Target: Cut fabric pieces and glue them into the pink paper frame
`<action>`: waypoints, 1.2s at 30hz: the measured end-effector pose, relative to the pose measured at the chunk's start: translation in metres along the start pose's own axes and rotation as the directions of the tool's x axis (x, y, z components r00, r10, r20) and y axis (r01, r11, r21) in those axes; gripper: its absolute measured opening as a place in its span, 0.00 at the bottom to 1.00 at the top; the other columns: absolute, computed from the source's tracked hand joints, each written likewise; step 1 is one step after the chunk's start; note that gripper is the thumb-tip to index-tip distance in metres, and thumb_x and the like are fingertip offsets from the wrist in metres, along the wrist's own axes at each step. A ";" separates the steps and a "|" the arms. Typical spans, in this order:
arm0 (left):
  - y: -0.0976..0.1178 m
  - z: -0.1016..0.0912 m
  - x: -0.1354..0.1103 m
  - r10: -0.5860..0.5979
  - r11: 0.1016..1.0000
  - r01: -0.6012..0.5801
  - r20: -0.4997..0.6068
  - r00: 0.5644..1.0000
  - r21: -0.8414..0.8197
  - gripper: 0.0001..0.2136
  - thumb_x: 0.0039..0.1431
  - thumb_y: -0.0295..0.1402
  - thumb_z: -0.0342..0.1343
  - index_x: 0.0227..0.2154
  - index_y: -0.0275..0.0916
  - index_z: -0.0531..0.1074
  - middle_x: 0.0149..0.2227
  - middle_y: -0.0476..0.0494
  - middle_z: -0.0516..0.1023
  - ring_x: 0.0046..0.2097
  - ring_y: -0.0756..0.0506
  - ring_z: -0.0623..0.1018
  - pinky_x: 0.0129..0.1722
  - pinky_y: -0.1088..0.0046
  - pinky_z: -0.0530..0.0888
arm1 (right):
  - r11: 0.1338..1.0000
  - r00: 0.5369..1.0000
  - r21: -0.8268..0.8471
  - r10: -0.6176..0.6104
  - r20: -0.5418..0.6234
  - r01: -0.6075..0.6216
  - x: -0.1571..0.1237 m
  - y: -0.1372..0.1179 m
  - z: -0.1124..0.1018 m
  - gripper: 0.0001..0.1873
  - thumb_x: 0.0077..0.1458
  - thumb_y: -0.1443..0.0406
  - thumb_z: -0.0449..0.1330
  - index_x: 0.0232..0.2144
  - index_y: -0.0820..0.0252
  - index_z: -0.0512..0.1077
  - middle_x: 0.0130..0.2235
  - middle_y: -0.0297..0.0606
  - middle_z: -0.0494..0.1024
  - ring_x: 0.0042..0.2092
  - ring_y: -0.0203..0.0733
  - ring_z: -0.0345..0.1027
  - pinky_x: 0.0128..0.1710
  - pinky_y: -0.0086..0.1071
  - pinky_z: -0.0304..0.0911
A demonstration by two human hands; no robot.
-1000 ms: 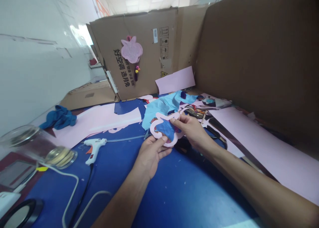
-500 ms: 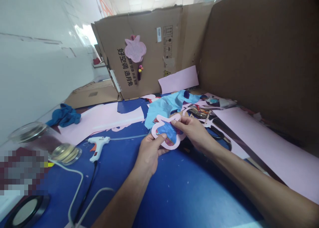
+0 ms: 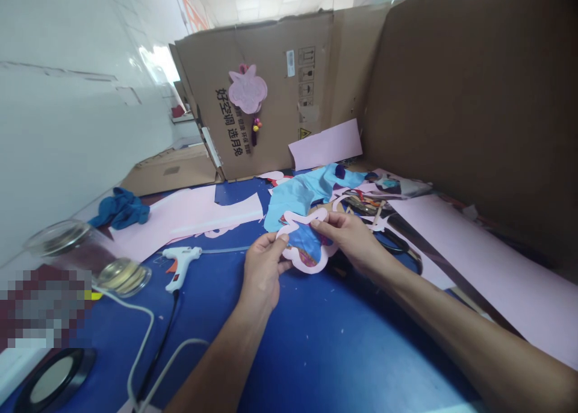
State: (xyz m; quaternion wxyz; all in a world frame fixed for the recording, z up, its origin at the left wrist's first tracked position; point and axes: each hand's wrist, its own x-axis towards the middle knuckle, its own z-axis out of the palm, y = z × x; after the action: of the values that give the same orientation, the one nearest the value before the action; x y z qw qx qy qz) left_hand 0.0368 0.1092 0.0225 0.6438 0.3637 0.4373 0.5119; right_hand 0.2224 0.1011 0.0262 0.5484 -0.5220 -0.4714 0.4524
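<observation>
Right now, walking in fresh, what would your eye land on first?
The left hand and right hand hold a pink flower-shaped frame around a blue piece at centre. Above, a pink cut-out hangs on a cardboard sheet with black print. Left of them, a white glue gun lies on the blue tabletop.

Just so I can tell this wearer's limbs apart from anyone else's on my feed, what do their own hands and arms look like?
The left hand and right hand are bare, without gloves. The left forearm and right forearm show no sleeves, and I can see no watch, bracelet, ring, tape or cable on either arm.
</observation>
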 end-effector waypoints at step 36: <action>0.003 -0.003 0.002 0.025 1.000 -0.026 0.005 1.000 0.002 0.23 0.38 0.45 0.79 0.35 0.37 0.83 0.29 0.48 0.81 0.27 0.50 0.76 0.29 0.74 0.75 | 0.996 0.995 -0.089 0.008 0.097 0.001 -0.001 0.000 0.000 0.24 0.51 0.45 0.71 0.29 0.61 0.78 0.26 0.31 0.73 0.28 0.36 0.61 0.30 0.32 0.53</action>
State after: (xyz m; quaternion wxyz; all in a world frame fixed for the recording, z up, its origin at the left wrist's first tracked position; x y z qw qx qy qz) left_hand 0.0334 0.1122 0.0239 0.6378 0.3711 0.4317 0.5188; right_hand 0.2223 0.1000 0.0257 0.5002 -0.5240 -0.5163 0.4569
